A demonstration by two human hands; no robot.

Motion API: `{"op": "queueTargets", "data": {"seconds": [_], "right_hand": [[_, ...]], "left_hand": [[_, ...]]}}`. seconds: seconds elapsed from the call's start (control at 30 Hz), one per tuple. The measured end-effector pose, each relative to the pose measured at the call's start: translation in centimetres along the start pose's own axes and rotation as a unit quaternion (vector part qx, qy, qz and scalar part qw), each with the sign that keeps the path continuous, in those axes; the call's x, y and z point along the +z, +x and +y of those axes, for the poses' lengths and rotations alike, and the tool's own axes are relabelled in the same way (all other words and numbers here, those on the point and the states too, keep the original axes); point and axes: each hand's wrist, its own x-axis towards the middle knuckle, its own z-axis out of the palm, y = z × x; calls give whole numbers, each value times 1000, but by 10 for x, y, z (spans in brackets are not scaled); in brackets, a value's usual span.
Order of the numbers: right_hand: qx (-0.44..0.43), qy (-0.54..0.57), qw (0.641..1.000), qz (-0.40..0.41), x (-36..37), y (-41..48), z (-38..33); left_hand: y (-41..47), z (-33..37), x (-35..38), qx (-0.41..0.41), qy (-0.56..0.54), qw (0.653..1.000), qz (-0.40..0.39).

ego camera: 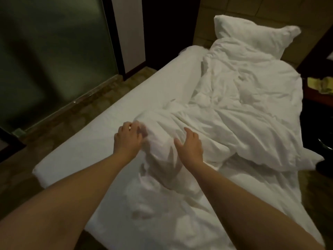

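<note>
A crumpled white duvet (234,112) lies across a single bed with a white fitted sheet (93,141). A white pillow (252,40) leans at the head of the bed. My left hand (128,139), a ring on one finger, curls its fingers into a bunched fold of the duvet near the bed's middle. My right hand (191,145) rests on the same bunch just to the right, fingers spread and fairly straight. Both forearms reach in from the lower edge of the view.
A frosted glass wall (54,51) and a dark door frame (115,37) stand to the left across a strip of carpet (72,112). A dark bedside table (315,98) with yellow paper (319,85) is on the right. A tiled headboard wall (270,11) is behind.
</note>
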Motion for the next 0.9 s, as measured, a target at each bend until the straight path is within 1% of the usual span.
{"op": "queueTargets", "data": {"seconds": [0.07,0.13,0.17,0.2,0.27,0.3,0.33,0.37,0.4,0.47,0.53,0.57,0.63,0.67,0.7,0.73,0.77,0.83,0.9], "right_hand": [[23,48,998,-24,28,25,-45],[48,51,994,-79,54,41,-80],[63,30,992,-107,65,47,-90],[77,2,989,-127,73,51,-94],[96,-52,982,-154,80,56,-89],[101,-85,979,-159,79,58,-85],[105,-111,977,-149,75,59,-80],[112,-119,979,-125,70,60,-77],[118,-106,982,-97,64,61,-76],[120,-32,992,-32,51,59,-84],[99,63,992,55,34,56,-99],[86,112,984,110,22,56,-107],[72,181,957,216,-7,57,-115],[69,184,947,255,-23,57,-117],[71,165,944,277,-40,56,-118],[83,123,949,280,-54,54,-117],[110,60,957,263,-64,49,-115],[171,-80,964,189,-72,37,-105],[191,-147,964,116,-68,23,-94]], "left_hand": [[34,-41,2,-88,-32,992,-89],[61,-67,11,-164,-120,961,-187],[71,-72,17,-195,-178,936,-235],[78,-73,25,-224,-240,902,-282],[83,-60,37,-274,-362,814,-363],[83,-52,40,-293,-411,771,-387],[86,-43,44,-301,-448,743,-395],[90,-34,45,-297,-472,733,-390],[95,-26,42,-291,-484,734,-377],[109,-8,34,-254,-480,767,-341],[120,18,17,-183,-478,802,-308],[121,34,5,-148,-482,812,-294],[115,66,-17,-39,-462,836,-295],[107,82,-28,24,-442,843,-305],[97,95,-38,75,-420,849,-313],[86,103,-44,108,-405,848,-324],[76,110,-46,126,-402,843,-334],[55,113,-47,137,-396,836,-355],[31,106,-47,143,-378,837,-370]]}}
